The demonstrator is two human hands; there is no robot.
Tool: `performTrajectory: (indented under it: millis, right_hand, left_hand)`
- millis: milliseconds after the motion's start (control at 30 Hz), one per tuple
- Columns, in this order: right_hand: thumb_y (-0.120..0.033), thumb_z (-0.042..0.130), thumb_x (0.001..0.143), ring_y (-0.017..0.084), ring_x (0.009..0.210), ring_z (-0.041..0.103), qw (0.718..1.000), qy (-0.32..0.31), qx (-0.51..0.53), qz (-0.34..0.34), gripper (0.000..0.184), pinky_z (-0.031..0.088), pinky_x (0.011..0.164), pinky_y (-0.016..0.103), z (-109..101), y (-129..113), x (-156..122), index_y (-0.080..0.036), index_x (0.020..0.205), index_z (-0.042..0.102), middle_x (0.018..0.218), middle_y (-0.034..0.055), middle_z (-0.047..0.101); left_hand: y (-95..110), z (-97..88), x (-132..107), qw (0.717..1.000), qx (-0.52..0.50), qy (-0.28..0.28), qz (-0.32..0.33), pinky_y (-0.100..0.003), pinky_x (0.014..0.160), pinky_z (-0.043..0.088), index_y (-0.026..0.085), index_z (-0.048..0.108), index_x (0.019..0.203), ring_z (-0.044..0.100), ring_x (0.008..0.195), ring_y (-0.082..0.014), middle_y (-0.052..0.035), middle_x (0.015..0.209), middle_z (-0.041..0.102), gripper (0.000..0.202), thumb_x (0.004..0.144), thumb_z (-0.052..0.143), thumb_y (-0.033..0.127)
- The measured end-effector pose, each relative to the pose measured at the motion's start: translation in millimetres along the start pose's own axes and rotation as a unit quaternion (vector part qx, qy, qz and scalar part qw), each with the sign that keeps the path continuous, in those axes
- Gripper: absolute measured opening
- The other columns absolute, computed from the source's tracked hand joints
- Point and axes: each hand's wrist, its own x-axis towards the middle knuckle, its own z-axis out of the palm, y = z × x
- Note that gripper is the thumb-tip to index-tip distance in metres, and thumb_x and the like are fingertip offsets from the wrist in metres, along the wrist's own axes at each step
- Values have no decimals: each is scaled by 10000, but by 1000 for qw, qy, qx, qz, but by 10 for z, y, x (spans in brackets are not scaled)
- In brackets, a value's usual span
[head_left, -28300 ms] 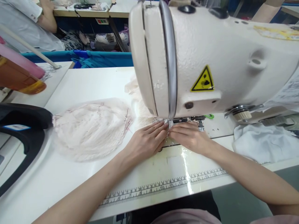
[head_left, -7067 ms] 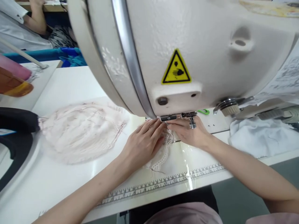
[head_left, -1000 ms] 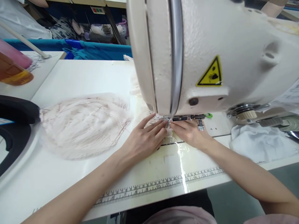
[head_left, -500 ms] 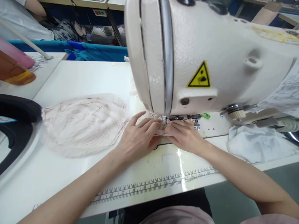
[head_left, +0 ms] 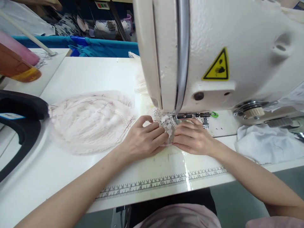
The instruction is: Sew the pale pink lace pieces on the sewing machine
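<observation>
A strip of white lace fabric [head_left: 169, 126] lies under the needle area of a white sewing machine [head_left: 213, 41]. My left hand [head_left: 146, 136] grips the lace at its left side with curled fingers. On the other side my right hand [head_left: 192, 136] pinches the lace's right edge, close by the metal presser foot [head_left: 185, 116]. The fingertips of both hands are partly hidden. Left of my left hand, a gathered pale pink sheer fabric piece [head_left: 92, 123] is spread on the white table [head_left: 99, 72].
A printed ruler [head_left: 163, 183] runs along the table's front edge. At right lies a white cloth [head_left: 266, 144], with a green clip-like piece [head_left: 214, 114] nearer the machine. A black curved object [head_left: 23, 107] stands at left, below an amber-bottomed bottle [head_left: 21, 68]. Blue cloth [head_left: 106, 47] hangs behind.
My hands have moved apart and slightly towards me, so more of the lace shows between them. The camera view has shifted a little, with the machine appearing further right.
</observation>
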Motion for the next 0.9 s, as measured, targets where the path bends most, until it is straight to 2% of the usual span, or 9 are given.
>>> performTrajectory:
  millis: [167, 300, 467, 533, 600, 700, 767, 900]
  right_hand:
    - [-258, 573, 910, 139, 882, 585, 1000, 12, 6, -4, 77, 425, 820, 331, 0, 24, -27, -229, 856, 618, 848, -39, 689]
    - [-258, 598, 890, 147, 920, 600, 1000, 11, 25, -9, 53, 456, 808, 332, 5, 66, -66, -226, 923, 626, 933, -31, 701]
    - [-212, 614, 873, 137, 907, 617, 997, 16, 61, -36, 37, 498, 847, 333, 14, 102, -74, -222, 903, 633, 911, -41, 709]
    - [-197, 599, 880, 127, 894, 625, 997, 12, 61, -39, 59, 513, 855, 322, 21, 98, -79, -222, 912, 643, 909, -40, 715]
    - [-182, 569, 894, 122, 885, 632, 999, 4, 45, -31, 101, 526, 829, 305, 30, 85, -90, -231, 919, 654, 895, -35, 719]
    - [-153, 535, 903, 119, 874, 640, 1000, -13, 21, -16, 160, 536, 792, 289, 49, 59, -109, -240, 936, 666, 868, -28, 722]
    - [-147, 527, 906, 117, 865, 644, 1000, -15, 17, -15, 175, 540, 772, 281, 65, 44, -114, -239, 948, 670, 861, -25, 723]
    - [-163, 541, 908, 110, 845, 647, 1000, -1, 16, -20, 153, 538, 734, 261, 85, 18, -100, -232, 932, 676, 867, -23, 725]
  left_hand:
    - [41, -33, 23, 997, 32, 29, 56, -305, 739, 437, 193, 536, 668, 526, 590, -96, 68, 623, 608, 203, 819, 642, 107]
    - [34, -60, 32, 996, 42, 40, 74, -290, 702, 450, 195, 536, 643, 540, 589, -93, 67, 615, 613, 228, 821, 645, 104]
    - [21, -71, 30, 995, 40, 24, 87, -283, 677, 463, 203, 551, 669, 547, 591, -94, 63, 633, 621, 220, 859, 592, 102]
    - [24, -50, 21, 997, 16, 11, 79, -294, 708, 488, 199, 578, 732, 597, 670, -119, 38, 699, 659, 167, 879, 565, 122]
    - [30, -11, 4, 999, -22, -14, 43, -331, 821, 515, 165, 618, 889, 648, 885, -176, -34, 906, 716, 87, 904, 534, 181]
    - [35, 59, -35, 995, -61, -74, -24, -406, 986, 479, 53, 542, 1219, 570, 1183, -266, -164, 1268, 618, 380, 930, 471, 289]
    - [32, 92, -62, 991, -62, -106, -48, -430, 1001, 473, 17, 461, 1328, 539, 1234, -290, -196, 1345, 556, 505, 932, 439, 330]
    - [15, 103, -85, 988, -44, -134, -59, -439, 984, 488, 15, 444, 1366, 524, 1256, -307, -193, 1368, 535, 554, 941, 400, 366]
